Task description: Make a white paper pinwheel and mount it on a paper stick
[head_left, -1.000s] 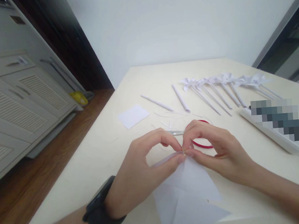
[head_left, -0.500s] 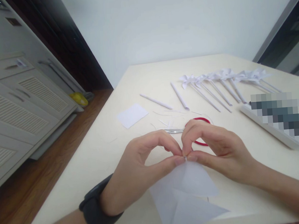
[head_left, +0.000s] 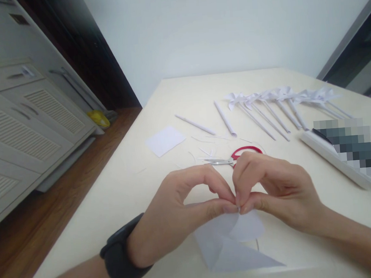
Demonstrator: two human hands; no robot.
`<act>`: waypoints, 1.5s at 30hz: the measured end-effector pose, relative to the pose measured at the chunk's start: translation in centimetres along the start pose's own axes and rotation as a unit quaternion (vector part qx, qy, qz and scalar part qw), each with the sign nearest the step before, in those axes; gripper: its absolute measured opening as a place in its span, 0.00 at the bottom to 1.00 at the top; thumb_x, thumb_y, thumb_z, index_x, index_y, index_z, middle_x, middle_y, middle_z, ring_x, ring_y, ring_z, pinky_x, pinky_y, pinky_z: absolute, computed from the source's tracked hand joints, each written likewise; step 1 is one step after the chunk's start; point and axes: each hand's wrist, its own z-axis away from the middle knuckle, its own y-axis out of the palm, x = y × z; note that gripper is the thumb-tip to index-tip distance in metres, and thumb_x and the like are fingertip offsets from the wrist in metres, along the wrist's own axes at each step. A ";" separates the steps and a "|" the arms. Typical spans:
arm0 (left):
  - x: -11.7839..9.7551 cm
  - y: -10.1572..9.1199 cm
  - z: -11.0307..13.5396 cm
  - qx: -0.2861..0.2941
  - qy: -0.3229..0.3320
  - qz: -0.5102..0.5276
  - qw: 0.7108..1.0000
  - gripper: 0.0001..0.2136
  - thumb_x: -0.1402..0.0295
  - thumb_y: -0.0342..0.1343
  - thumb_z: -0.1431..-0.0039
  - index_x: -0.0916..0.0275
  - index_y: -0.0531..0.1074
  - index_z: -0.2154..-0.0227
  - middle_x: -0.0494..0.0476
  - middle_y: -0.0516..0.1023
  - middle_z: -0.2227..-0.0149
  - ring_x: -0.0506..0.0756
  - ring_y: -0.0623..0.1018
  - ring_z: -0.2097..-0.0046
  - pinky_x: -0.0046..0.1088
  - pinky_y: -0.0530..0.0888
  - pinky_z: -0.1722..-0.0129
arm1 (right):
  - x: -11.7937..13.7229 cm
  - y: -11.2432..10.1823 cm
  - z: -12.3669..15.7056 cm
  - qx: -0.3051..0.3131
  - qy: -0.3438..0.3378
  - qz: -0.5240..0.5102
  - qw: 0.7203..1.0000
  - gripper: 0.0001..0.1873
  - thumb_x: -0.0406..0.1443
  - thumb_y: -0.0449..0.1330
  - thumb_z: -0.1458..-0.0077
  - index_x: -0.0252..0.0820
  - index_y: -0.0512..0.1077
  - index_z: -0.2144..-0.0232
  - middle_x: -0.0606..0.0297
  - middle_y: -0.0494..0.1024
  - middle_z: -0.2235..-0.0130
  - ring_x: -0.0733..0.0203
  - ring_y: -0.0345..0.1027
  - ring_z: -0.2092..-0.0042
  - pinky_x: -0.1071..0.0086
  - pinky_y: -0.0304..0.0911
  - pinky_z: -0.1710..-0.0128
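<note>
My left hand [head_left: 181, 211] and my right hand [head_left: 271, 190] meet fingertip to fingertip above the near part of the cream table [head_left: 138, 189]. Both pinch the top point of a folded white paper sheet [head_left: 234, 248], which hangs down from the fingers onto the table. A black watch sits on my left wrist. Just behind my right hand lie red-handled scissors [head_left: 234, 156], their blades pointing left.
A small white paper square [head_left: 165, 140] lies left of centre. Two rolled paper sticks [head_left: 225, 119] and several white paper pinwheels on sticks [head_left: 275, 103] lie further back. A white tray [head_left: 339, 160] sits at the right. Thin paper trimmings lie near the scissors. Cabinets stand on the left.
Both hands have drawn a little nearer to me and lower, still pinching the paper's tip. More of the sheet is gathered under the fingers, and the scissors show more fully.
</note>
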 end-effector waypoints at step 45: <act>0.4 0.2 0.3 -0.011 0.050 0.010 0.999 0.06 0.80 0.58 0.52 0.63 0.71 0.75 0.54 0.75 0.69 0.52 0.74 0.65 0.30 0.70 0.60 | 0.5 0.3 0.5 0.007 -0.017 0.094 0.995 0.09 0.22 0.57 0.54 0.36 0.70 0.70 0.62 0.70 0.70 0.63 0.63 0.67 0.67 0.61 0.67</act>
